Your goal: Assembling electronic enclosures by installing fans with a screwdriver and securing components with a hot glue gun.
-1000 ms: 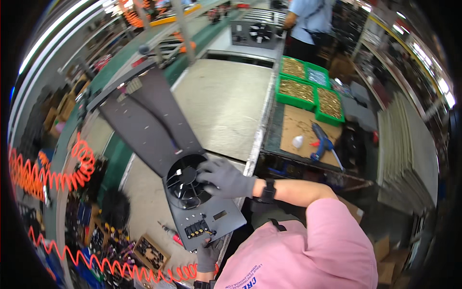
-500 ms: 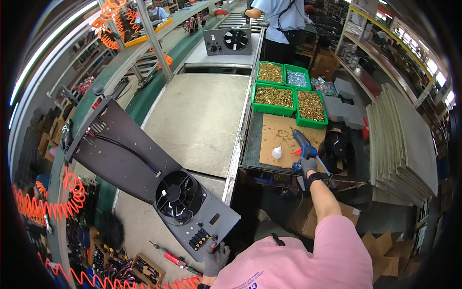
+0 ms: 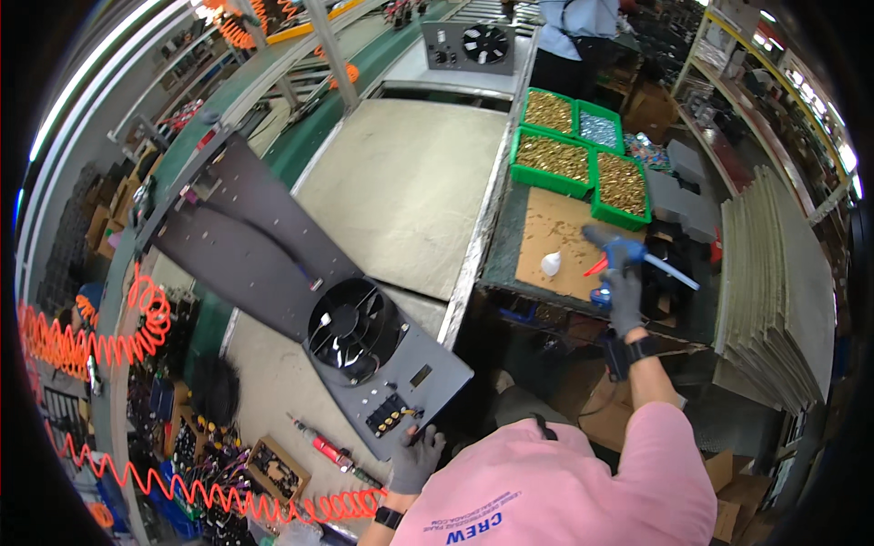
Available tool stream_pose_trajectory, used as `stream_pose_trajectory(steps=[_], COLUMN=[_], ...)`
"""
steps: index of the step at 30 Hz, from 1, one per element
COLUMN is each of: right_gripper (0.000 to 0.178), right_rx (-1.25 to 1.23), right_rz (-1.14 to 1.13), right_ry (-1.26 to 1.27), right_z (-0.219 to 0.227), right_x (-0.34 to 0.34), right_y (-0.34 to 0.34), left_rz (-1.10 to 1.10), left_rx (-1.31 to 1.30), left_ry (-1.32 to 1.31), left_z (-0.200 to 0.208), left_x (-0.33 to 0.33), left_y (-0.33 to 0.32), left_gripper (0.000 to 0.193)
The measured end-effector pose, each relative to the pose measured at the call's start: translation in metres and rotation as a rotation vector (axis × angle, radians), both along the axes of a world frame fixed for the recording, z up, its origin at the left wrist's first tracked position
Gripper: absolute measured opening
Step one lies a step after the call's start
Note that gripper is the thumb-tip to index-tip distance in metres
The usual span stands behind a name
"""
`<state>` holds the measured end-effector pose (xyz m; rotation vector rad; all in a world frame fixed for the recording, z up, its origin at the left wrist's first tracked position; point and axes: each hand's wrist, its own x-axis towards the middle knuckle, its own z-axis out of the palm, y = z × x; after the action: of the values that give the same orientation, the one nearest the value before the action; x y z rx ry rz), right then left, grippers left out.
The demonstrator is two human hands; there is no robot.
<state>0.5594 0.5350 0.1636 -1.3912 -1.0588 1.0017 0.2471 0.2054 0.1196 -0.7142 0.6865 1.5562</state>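
My right hand [image 3: 625,305], in a grey glove, is closed round the handle of a blue glue gun [image 3: 628,248] with a red trigger. The gun is over the right side of a piece of cardboard [image 3: 551,223], its nozzle leftward and a pale glue stick out of its back end. A small white bottle [image 3: 551,264] stands on the cardboard. At the near corner of a grey metal panel [image 3: 437,378], my gloved left hand [image 3: 416,462] has its fingers bent over the edge, beside a row of black sockets [image 3: 391,416]. A black fan [image 3: 350,329] sits in this panel.
Green bins [image 3: 622,187] of brass-coloured and silver hardware stand beyond the cardboard. A red screwdriver [image 3: 328,450] lies left of my left hand, near orange coiled hoses [image 3: 237,499] and a box of small parts [image 3: 278,469]. Another fan panel [image 3: 469,45] and a person [image 3: 583,23] are farther off.
My right hand has turned the glue gun, so its back end now points more to the right. My left hand stays at the panel's corner. The whole view has shifted.
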Motion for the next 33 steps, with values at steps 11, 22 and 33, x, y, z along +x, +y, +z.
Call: stream_pose_trajectory(steps=[11,22,33], right_gripper=[0.056,0.033,0.025], right_rx=[-0.413,-0.710,-0.481], right_rz=[0.885,1.435,1.520], right_ry=[0.357,-0.233,-0.686], right_z=[0.122,0.139,0.116], right_x=[-0.095,-0.131,-0.149], right_y=[-0.135,-0.171,-0.179], left_rz=[-0.013,-0.013,-0.008], left_rx=[0.215,0.243,0.311], left_ry=[0.161,0.199,0.178], left_z=[0.006,0.019,0.029], left_x=[0.000,0.001,0.001], left_y=[0.001,0.003,0.006], left_gripper=[0.028,0.030,0.035])
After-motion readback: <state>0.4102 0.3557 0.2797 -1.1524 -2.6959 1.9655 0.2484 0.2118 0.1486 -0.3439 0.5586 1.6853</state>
